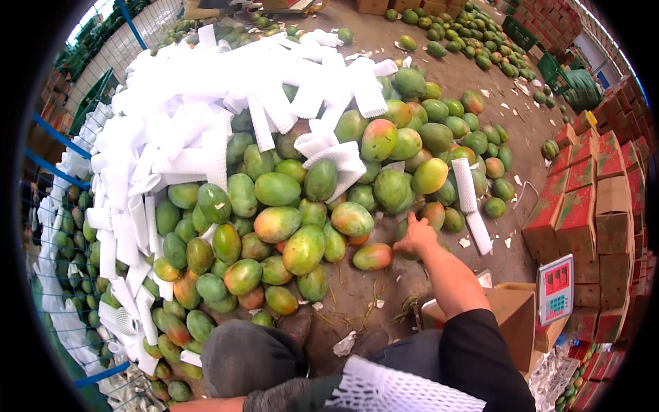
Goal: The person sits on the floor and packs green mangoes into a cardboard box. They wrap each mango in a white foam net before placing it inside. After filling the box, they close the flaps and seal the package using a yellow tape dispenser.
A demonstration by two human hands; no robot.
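Observation:
My right hand (416, 237) reaches forward over the near right edge of a heap of mangoes, its fingers spread and nothing seen in its grasp. Just left of it a red-and-green mango (373, 256) lies on the floor. A large green mango (393, 191) sits beyond the fingertips. Whether the fingers touch the fruit partly hidden beneath them, I cannot tell. Only a strip of my left forearm (209, 406) shows at the lower edge; the left hand is out of sight. Across my lap lies a white foam net sleeve (405, 388).
White foam sleeves (178, 96) cover the heap's far left, beside a blue-framed wire fence (62, 137). To the right, a digital scale display (555, 290) stands by an open cardboard box (511, 316) and stacked red cartons (576, 206). More mangoes (480, 48) lie farther back.

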